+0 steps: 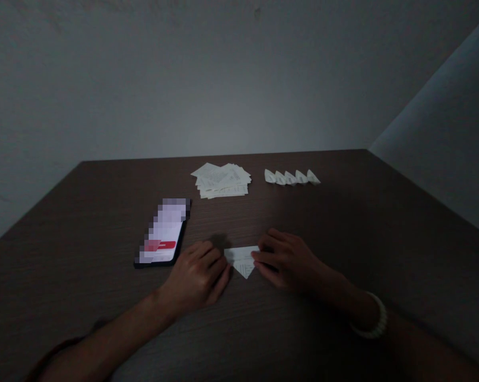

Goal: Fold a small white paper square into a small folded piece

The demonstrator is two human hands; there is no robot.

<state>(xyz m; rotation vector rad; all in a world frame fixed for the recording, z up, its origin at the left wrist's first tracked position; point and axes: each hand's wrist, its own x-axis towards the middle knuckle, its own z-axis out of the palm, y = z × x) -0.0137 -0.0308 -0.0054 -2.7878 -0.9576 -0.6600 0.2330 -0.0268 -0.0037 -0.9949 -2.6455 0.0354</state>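
Observation:
A small folded piece of paper (242, 259) with printed text lies on the table between my hands. Its top edge is straight and its lower part comes to a point facing me. My left hand (202, 270) is closed at the paper's left end, fingers curled and pressed to it. At the right end, my right hand (285, 260) pinches the paper between thumb and fingers. A beaded bracelet (377, 318) circles my right wrist. The undersides of both hands' fingers are partly hidden.
A phone (163, 231) with a lit screen lies left of my left hand. Behind it sits a loose pile of paper sheets (222, 180). Several folded paper pieces (290, 178) stand in a row at the back right. A wall (223, 79) rises behind the dark table (84, 223).

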